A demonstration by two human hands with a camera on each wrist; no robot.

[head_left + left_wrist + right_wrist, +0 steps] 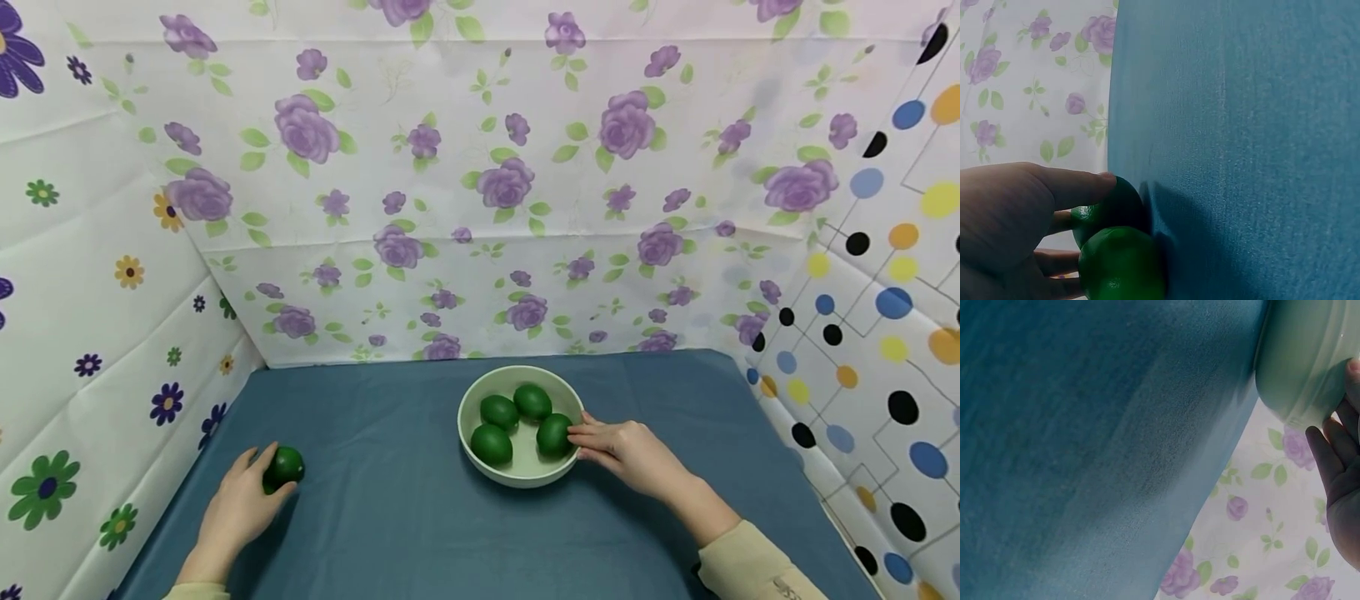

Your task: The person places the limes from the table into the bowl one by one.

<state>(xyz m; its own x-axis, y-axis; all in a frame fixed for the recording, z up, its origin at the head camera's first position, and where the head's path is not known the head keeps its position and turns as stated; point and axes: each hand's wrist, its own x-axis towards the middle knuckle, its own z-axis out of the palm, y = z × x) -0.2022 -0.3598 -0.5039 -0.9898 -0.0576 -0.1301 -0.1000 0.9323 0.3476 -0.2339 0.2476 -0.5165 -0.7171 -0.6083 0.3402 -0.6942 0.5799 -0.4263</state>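
At the left of the table my left hand [238, 504] has its thumb and fingers curled round a dark green lime [286, 467]. Two limes show by that hand in the left wrist view: the thumb touches the darker lime [1119, 206], and a brighter lime [1122, 265] lies against it. Only one is plain in the head view. Further right, a pale green bowl [522, 481] holds several limes [491, 445]. My right hand [633, 457] grips its right rim, fingertips over the edge beside a lime [554, 436], thumb against the outer wall [1304, 369].
A blue cloth [375, 500] covers the table. Behind it hangs a white sheet with purple roses [506, 183]. A flower-print sheet [127, 350] borders the left side, and a dotted sheet [862, 383] the right.
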